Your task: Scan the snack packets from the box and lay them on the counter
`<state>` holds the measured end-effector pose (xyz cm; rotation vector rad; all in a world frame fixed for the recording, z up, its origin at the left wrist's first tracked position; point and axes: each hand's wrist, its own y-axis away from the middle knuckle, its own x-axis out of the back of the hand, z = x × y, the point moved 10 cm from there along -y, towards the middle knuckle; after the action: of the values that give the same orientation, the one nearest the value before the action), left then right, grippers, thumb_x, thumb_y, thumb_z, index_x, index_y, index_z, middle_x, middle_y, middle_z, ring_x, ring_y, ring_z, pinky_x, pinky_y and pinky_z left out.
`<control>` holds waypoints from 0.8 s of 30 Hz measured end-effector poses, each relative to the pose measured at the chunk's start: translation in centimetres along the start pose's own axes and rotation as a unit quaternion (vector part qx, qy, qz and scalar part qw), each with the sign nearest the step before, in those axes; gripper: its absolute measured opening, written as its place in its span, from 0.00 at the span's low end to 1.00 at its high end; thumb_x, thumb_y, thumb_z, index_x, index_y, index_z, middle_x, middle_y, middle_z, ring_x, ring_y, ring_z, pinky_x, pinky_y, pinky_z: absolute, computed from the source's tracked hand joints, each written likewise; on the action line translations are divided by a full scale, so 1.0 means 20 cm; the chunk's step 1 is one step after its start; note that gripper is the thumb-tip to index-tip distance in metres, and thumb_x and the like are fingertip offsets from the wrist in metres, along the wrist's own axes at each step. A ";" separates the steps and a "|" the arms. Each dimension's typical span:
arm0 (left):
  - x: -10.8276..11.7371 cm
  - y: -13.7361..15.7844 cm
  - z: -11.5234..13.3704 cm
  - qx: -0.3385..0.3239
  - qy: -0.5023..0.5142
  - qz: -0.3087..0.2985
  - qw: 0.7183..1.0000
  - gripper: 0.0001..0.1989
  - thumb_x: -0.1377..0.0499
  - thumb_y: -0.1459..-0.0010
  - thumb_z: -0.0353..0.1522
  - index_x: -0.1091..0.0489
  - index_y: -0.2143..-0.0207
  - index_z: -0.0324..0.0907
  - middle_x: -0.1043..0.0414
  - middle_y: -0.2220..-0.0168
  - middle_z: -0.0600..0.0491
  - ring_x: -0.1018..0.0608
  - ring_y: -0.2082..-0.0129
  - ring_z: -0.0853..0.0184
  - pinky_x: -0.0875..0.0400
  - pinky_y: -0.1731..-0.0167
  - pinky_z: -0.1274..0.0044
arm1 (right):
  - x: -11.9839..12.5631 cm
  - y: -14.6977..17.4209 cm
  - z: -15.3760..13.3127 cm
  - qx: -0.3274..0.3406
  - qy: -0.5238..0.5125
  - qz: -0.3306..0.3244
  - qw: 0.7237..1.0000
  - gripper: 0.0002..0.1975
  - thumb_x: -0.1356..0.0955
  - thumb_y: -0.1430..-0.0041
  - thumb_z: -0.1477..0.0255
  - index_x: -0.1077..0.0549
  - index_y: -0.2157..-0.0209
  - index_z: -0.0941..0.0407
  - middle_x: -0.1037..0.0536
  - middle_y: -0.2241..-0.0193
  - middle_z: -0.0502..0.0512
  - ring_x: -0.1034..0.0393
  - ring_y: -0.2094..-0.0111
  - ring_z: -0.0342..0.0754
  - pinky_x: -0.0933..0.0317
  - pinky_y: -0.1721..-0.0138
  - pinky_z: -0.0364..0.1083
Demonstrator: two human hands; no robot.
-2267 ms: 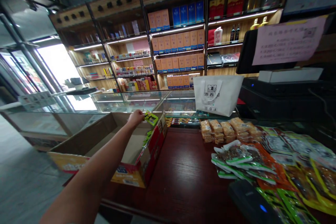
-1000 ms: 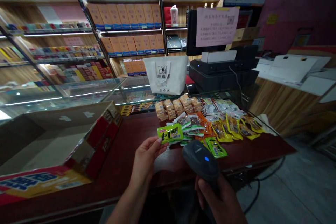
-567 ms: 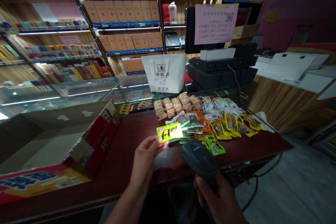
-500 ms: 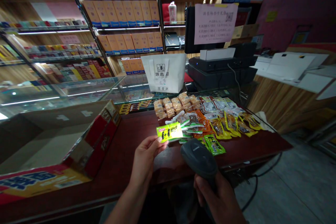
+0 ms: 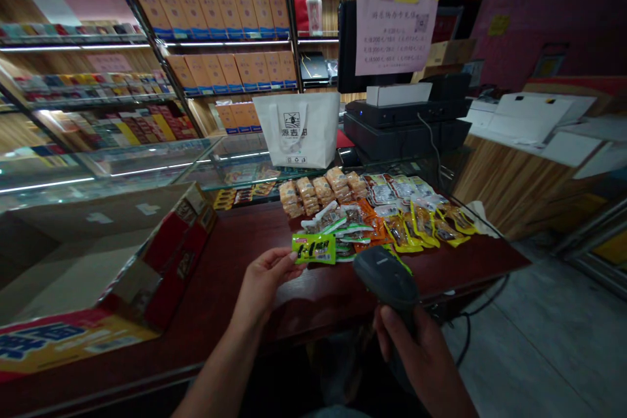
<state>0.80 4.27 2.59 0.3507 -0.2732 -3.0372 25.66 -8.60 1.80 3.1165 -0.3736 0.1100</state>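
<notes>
Between thumb and fingers, my left hand [image 5: 268,276] pinches a small bright green snack packet [image 5: 314,249] by its left end, above the dark red counter. My right hand [image 5: 416,346] is wrapped around the handle of a dark grey barcode scanner [image 5: 386,276], whose head is to the right of the packet. Behind them lie green-and-white snack packets [image 5: 326,218], orange packets [image 5: 375,226] and yellow-edged packets [image 5: 425,225]. Wrapped tan snacks [image 5: 324,191] and silvery packets [image 5: 385,190] line the back. The scanner partly covers other green packets [image 5: 402,260].
An open cardboard box [image 5: 161,274] stands on the counter [image 5: 235,241] at left. Behind the snacks are a white paper bag [image 5: 300,134], a monitor with a pink notice [image 5: 394,36] and a black cash drawer [image 5: 406,140]. Stocked shelves [image 5: 220,39] fill the background.
The bright glow on the green packet is gone. The scanner has moved right, away from the packet, and covers more of the loose green packets. The view has shifted slightly.
</notes>
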 end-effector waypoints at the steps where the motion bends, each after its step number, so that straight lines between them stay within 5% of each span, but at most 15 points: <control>1: -0.01 -0.02 -0.02 0.017 -0.024 -0.019 0.999 0.13 0.26 0.58 0.30 0.23 0.69 0.37 0.18 0.72 0.49 0.17 0.74 0.67 0.22 0.70 0.81 | 0.04 -0.01 -0.01 0.002 -0.001 0.017 1.000 0.24 0.34 0.37 0.47 0.28 0.70 0.54 0.30 0.84 0.46 0.35 0.80 0.46 0.39 0.75 0.44; 6: -0.14 -0.09 -0.17 0.097 -0.117 -0.143 0.978 0.12 0.26 0.59 0.31 0.23 0.72 0.37 0.21 0.77 0.49 0.21 0.80 0.69 0.26 0.77 0.82 | 0.16 -0.02 -0.03 -0.001 -0.024 0.076 0.997 0.23 0.33 0.38 0.47 0.27 0.68 0.54 0.28 0.82 0.46 0.34 0.80 0.45 0.39 0.73 0.44; 10: -0.32 -0.12 -0.25 0.085 -0.180 -0.204 0.959 0.10 0.28 0.57 0.33 0.23 0.74 0.38 0.25 0.82 0.52 0.24 0.83 0.70 0.29 0.80 0.81 | 0.17 -0.02 -0.02 0.005 -0.038 0.079 0.996 0.22 0.33 0.37 0.49 0.26 0.62 0.56 0.26 0.81 0.46 0.33 0.81 0.43 0.38 0.74 0.43; 16: -0.49 -0.17 -0.20 -0.057 -0.346 -0.184 0.918 0.08 0.41 0.45 0.28 0.22 0.74 0.40 0.32 0.87 0.57 0.30 0.85 0.70 0.37 0.81 0.80 | 0.16 -0.01 0.01 -0.006 -0.052 0.080 0.995 0.25 0.32 0.39 0.47 0.27 0.59 0.57 0.23 0.77 0.49 0.35 0.82 0.44 0.39 0.76 0.44; 20: -0.53 -0.18 -0.16 -0.129 -0.417 -0.159 0.886 0.10 0.42 0.45 0.26 0.19 0.70 0.42 0.28 0.84 0.55 0.26 0.81 0.66 0.34 0.73 0.77 | 0.18 -0.01 0.02 -0.005 -0.045 0.091 0.995 0.23 0.32 0.39 0.48 0.27 0.65 0.56 0.24 0.79 0.49 0.34 0.81 0.44 0.38 0.77 0.43; 24: -0.52 -0.17 -0.16 -0.149 -0.442 -0.148 0.872 0.10 0.41 0.45 0.26 0.19 0.72 0.42 0.27 0.83 0.54 0.24 0.78 0.64 0.33 0.69 0.76 | 0.17 -0.01 0.01 0.001 -0.046 0.081 0.996 0.24 0.32 0.38 0.49 0.27 0.60 0.57 0.22 0.75 0.50 0.35 0.81 0.43 0.39 0.75 0.44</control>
<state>11.51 8.13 1.25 -1.1365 0.2446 -3.2131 28.99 -9.27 1.79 3.0956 -0.6272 -0.0349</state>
